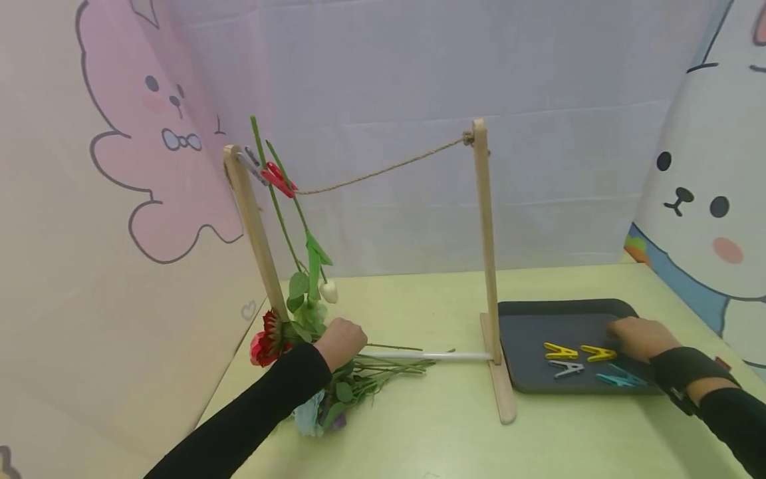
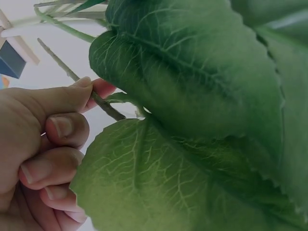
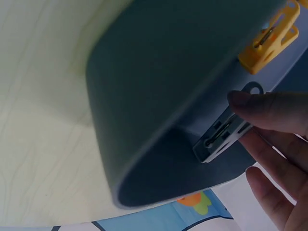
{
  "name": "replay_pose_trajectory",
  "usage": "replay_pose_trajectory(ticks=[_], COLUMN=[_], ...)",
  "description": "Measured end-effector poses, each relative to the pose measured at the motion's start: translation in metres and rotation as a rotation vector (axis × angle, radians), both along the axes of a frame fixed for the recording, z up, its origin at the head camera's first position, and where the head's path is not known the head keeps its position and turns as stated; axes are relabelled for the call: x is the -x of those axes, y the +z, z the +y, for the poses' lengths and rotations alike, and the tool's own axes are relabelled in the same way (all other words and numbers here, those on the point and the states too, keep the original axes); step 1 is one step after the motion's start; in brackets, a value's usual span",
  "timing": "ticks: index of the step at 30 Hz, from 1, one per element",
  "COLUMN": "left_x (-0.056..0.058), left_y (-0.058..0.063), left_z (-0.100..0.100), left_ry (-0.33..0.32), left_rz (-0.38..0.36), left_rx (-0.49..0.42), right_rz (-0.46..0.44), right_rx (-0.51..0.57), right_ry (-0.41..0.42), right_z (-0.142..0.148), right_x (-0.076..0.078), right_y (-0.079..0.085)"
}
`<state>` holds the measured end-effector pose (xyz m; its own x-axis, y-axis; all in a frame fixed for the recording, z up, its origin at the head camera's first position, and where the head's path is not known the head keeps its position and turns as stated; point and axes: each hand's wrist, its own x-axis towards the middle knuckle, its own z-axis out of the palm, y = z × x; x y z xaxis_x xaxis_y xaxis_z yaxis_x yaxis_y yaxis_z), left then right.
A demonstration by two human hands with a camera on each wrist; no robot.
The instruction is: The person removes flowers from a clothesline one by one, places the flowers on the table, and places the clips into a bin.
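My left hand (image 1: 342, 340) pinches a brown-green flower stem (image 2: 60, 62) between thumb and forefinger, with large green leaves (image 2: 144, 168) close by. Which bloom that stem bears cannot be told. Over in the dark grey tray (image 1: 532, 382), my right hand (image 1: 646, 338) pinches a grey clothespin (image 3: 224, 132) with thumb and fingers. A red flower (image 1: 263, 342) shows left of my left hand. Below it lies a bunch of artificial flowers, their green stems (image 1: 389, 369) pointing right. A white tulip (image 1: 328, 291) hangs head down from the rope (image 1: 383, 171).
Two wooden posts (image 1: 487, 253) carry the sagging rope, joined low down by a white bar (image 1: 455, 356). Red (image 1: 279, 179) and grey clothespins (image 1: 254, 165) clip stems near the left post. Yellow (image 1: 560, 351), grey (image 1: 565, 368) and teal clothespins (image 1: 621, 377) lie in the tray.
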<state>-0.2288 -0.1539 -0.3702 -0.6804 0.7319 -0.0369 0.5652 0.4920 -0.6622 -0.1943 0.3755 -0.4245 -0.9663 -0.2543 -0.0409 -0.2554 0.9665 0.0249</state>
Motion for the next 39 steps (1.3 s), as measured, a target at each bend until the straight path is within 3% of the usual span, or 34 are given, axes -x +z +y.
replay_pose_trajectory(ticks=[4, 12, 27, 32, 36, 39], left_x=[0.001, -0.001, -0.008, -0.008, -0.010, -0.010], left_y=[-0.006, -0.008, -0.007, -0.002, 0.009, 0.024], left_z=[-0.001, -0.001, 0.002, 0.002, 0.001, 0.000], left_ry=[0.012, -0.030, 0.040, 0.045, 0.072, 0.080], left_rz=[-0.021, -0.043, -0.034, -0.034, -0.058, -0.065], left_rx=[0.010, -0.039, 0.012, -0.015, -0.039, -0.098], right_rz=[0.004, -0.056, -0.008, 0.119, 0.318, 0.487], right_rx=[0.010, 0.019, 0.007, 0.045, 0.153, 0.239], right_ry=[0.001, -0.021, 0.004, 0.020, 0.082, 0.139], right_z=[0.001, 0.000, -0.002, -0.018, -0.043, -0.070], right_x=[-0.004, -0.006, -0.003, -0.005, -0.003, -0.002], right_y=[-0.002, -0.008, -0.009, 0.012, 0.042, 0.074])
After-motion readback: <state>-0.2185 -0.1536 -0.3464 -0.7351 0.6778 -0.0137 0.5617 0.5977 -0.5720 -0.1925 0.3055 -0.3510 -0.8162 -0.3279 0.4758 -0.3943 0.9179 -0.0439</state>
